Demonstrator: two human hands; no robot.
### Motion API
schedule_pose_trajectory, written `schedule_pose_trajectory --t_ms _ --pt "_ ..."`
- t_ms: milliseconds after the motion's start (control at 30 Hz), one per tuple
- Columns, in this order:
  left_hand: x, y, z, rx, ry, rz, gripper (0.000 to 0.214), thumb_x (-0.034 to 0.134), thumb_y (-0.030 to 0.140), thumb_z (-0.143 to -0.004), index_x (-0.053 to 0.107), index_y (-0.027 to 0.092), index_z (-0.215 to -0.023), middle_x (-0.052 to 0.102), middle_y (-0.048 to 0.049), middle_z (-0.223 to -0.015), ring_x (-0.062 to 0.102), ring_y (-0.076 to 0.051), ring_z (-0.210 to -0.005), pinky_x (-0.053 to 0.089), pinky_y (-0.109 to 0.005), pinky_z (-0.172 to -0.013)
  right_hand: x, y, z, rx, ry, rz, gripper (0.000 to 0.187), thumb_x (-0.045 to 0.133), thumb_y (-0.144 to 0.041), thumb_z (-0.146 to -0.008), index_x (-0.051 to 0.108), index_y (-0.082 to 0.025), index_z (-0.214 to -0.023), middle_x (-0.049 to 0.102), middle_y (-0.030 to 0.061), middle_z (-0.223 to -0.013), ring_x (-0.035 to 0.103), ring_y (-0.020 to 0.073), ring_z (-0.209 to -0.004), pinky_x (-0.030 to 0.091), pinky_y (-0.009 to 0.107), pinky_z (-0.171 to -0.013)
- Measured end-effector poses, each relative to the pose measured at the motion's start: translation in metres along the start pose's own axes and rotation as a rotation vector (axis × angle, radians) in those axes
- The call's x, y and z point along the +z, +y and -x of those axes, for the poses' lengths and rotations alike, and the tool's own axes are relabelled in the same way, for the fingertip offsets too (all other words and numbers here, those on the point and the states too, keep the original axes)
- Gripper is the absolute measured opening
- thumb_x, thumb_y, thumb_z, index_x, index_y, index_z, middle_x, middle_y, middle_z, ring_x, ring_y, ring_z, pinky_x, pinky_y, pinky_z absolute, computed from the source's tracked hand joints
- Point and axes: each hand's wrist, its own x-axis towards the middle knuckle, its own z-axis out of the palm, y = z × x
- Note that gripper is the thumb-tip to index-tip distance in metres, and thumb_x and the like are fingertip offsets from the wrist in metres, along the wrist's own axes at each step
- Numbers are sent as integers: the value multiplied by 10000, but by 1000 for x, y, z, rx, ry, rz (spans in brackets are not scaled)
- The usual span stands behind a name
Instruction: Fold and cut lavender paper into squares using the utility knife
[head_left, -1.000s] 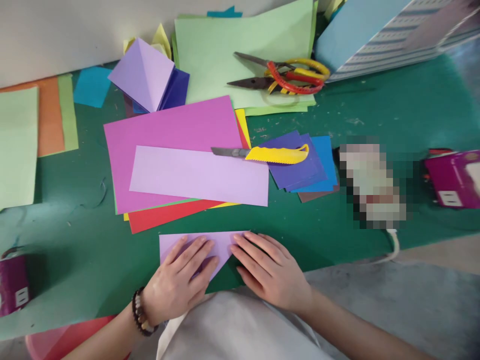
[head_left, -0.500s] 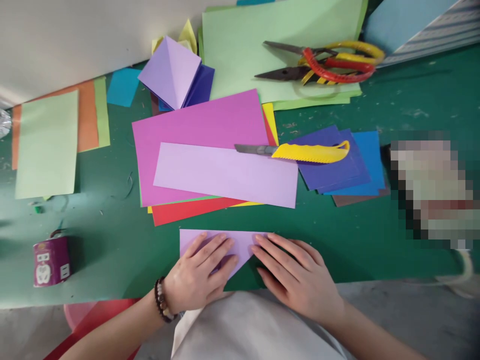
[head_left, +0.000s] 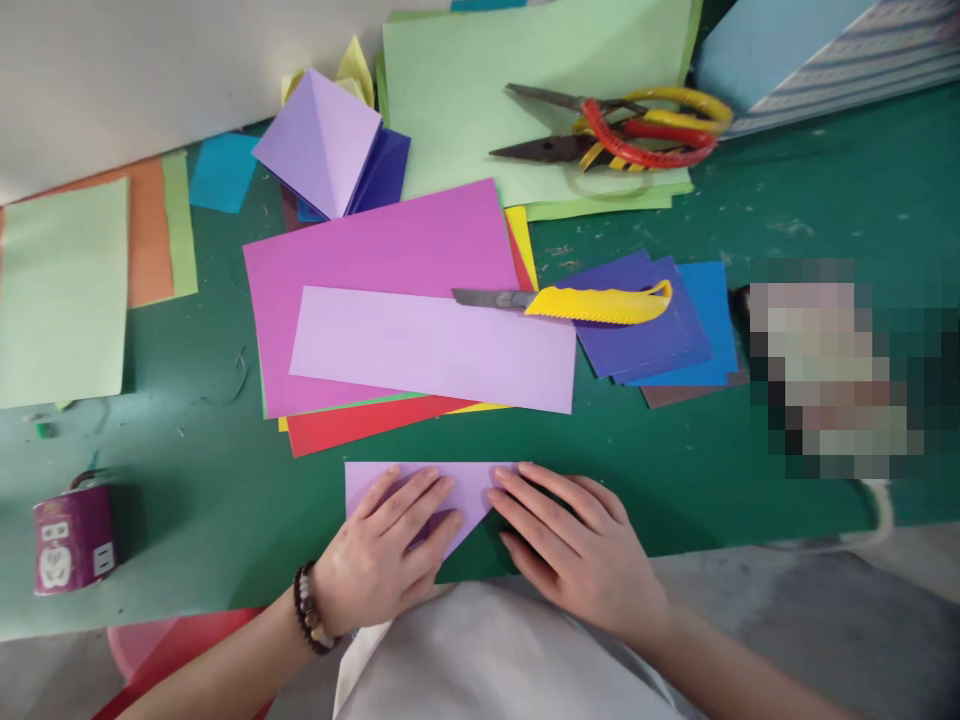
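Observation:
Near the table's front edge lies a light purple sheet of paper [head_left: 474, 492], folded so that a slanting edge runs down its right side. My left hand [head_left: 386, 545] rests flat on it, fingers stretched out, covering much of its left and middle. The fingertips of my right hand [head_left: 574, 545] press on its right end, the fingers extended and slightly apart. Just beyond my hands, a purple strip of paper [head_left: 420, 345] lies on a magenta sheet [head_left: 375, 240]. A yellow utility knife [head_left: 592, 302] with its blade out lies across the strip's upper right edge.
Dark blue squares of paper [head_left: 641, 320] lie right of the knife. Scissors and pliers with red and yellow handles [head_left: 652, 145] sit on green sheets [head_left: 450, 100]. A folded purple piece [head_left: 322, 140] is at the back, a purple box [head_left: 75, 540] at left, a pixelated object [head_left: 825, 370] at right.
The camera view has turned slightly right, so everything appears shifted left. Both hands stay on the folded purple paper, with hardly any visible movement against it.

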Motion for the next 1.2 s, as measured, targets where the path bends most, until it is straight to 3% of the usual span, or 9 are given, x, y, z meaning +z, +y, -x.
schedule_pose_trajectory --t_ms 267,500,667,867,1200 --pt "-1 0 -2 -8 -12 10 358 485 238 -901 582 157 -1235 552 -135 -1347 386 -279 -1353 284 -496 -1128 2 2 1 1 -1 4 375 595 -269 -872 592 -226 -1244 622 4 -1279 532 206 -1184 352 373 -977" --pt "1 1 -3 -38 -12 10 380 484 244 -904 568 181 -1269 541 -115 -1365 414 -270 -1335 264 -493 -1139 -5 1 -2 -111 4 -30 349 594 -185 -859 616 -167 -1208 646 46 -1244 505 218 -1208 371 385 -1009" --pt "-1 0 -5 -28 -31 0 387 476 255 -909 564 180 -1277 540 -114 -1368 425 -274 -1325 278 -493 -1132 -14 -8 -12 35 -16 -71 315 567 -187 -873 634 -196 -1181 679 14 -1185 545 202 -1071 400 372 -935" --pt "-1 -1 -5 -29 -19 2 363 478 243 -906 583 179 -1247 556 -108 -1352 432 -269 -1319 283 -484 -1128 -14 -15 -14 249 59 -122 425 572 -165 -858 585 -287 -1265 705 -30 -1122 548 194 -936 403 364 -828" --pt "1 -1 -6 -31 -16 -6 325 477 251 -903 612 187 -1192 555 -103 -1355 427 -260 -1322 259 -474 -1134 -16 -17 -16 401 154 -195 336 561 -107 -871 646 -273 -1151 730 -37 -1038 544 191 -858 395 357 -748"
